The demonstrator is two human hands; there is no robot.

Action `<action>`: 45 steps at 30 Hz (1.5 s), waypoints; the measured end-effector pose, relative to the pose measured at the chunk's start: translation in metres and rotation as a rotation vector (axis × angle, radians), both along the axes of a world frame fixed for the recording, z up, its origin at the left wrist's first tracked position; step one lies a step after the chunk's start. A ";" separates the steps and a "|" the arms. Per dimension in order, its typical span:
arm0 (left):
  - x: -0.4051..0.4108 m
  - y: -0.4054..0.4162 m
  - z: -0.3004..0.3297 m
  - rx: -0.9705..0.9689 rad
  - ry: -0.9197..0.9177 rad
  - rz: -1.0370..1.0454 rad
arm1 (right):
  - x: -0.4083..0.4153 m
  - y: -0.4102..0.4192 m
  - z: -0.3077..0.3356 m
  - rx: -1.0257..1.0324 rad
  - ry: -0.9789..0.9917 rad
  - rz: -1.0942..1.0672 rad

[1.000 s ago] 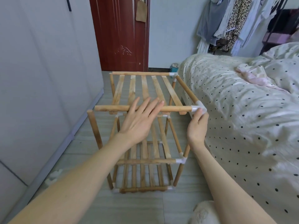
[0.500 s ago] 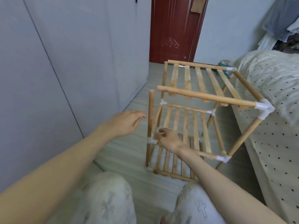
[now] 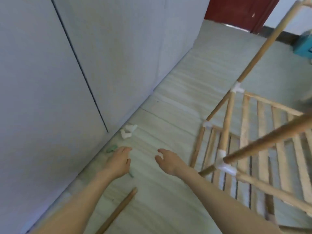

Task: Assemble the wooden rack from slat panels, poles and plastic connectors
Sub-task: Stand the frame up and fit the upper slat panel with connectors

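Observation:
The partly built wooden rack stands on the floor at the right, its poles joined by white plastic connectors. Two loose white connectors lie on the floor beside the wall, a hand's length beyond my fingers. A loose wooden pole lies on the floor under my left forearm. My left hand hovers open near the wall, just short of a green scrap. My right hand is open too, fingers curled, left of the rack and holding nothing.
A pale grey wardrobe front runs along the left. A dark red door is at the far end, and a teal box sits on the floor at the far right. Light wood-grain floor lies between wall and rack.
Both hands have left the rack and swung left and down toward the floor by the wall. My view has turned left, so the rack now sits at the right edge.

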State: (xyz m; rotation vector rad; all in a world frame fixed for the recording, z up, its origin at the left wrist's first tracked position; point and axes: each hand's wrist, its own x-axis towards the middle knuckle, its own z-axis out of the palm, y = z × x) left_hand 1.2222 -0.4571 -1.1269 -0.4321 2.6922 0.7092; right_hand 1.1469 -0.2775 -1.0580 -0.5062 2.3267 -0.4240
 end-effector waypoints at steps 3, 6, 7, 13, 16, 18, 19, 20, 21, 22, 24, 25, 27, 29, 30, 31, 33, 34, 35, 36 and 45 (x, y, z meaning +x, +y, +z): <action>-0.015 -0.018 -0.050 -0.033 -0.031 0.085 | -0.021 -0.013 -0.073 0.110 -0.036 0.030; -0.037 -0.032 -0.082 -0.110 0.055 0.149 | -0.037 -0.011 -0.121 0.214 -0.003 0.074; -0.046 -0.037 -0.088 -0.126 0.083 0.166 | -0.041 -0.008 -0.132 0.227 0.027 0.092; -0.081 -0.044 -0.110 -0.068 0.201 0.197 | -0.039 0.006 -0.162 0.286 0.087 0.211; -0.070 -0.030 -0.105 -0.079 0.199 0.206 | -0.039 0.006 -0.153 0.250 0.004 0.153; -0.063 -0.019 -0.095 -0.005 0.206 0.246 | -0.036 0.004 -0.140 0.194 -0.092 0.069; -0.060 -0.012 -0.085 0.050 0.225 0.276 | -0.032 0.004 -0.132 0.159 -0.133 0.020; -0.058 -0.006 -0.075 0.107 0.259 0.307 | -0.025 0.005 -0.122 0.128 -0.165 -0.020; -0.055 0.000 -0.061 0.163 0.301 0.332 | -0.019 0.006 -0.110 0.103 -0.186 -0.052; -0.052 0.006 -0.047 0.227 0.344 0.353 | -0.012 0.009 -0.098 0.084 -0.202 -0.086; -0.043 0.016 -0.014 0.358 0.411 0.392 | 0.001 0.012 -0.071 0.021 -0.219 -0.168; -0.038 0.019 0.004 0.419 0.437 0.411 | 0.006 0.012 -0.053 -0.030 -0.227 -0.220; -0.026 0.026 0.042 0.540 0.482 0.453 | 0.014 0.011 -0.012 -0.158 -0.256 -0.350; -0.014 0.034 0.084 0.662 0.535 0.497 | 0.025 0.013 0.038 -0.298 -0.280 -0.437; -0.007 0.040 0.107 0.720 0.577 0.516 | 0.031 0.015 0.063 -0.362 -0.272 -0.452; 0.000 0.045 0.130 0.766 0.625 0.529 | 0.037 0.020 0.089 -0.423 -0.249 -0.453; 0.014 0.057 0.174 0.828 0.712 0.539 | 0.051 0.031 0.133 -0.519 -0.169 -0.440; 0.021 0.063 0.194 0.856 0.748 0.534 | 0.058 0.039 0.153 -0.567 -0.124 -0.431; 0.028 0.070 0.214 0.886 0.787 0.515 | 0.065 0.047 0.172 -0.621 -0.087 -0.429; 0.033 0.078 0.232 0.910 0.819 0.478 | 0.072 0.055 0.189 -0.679 -0.060 -0.430; 0.051 0.169 0.352 0.801 1.026 0.191 | 0.108 0.124 0.283 -1.170 0.271 -0.410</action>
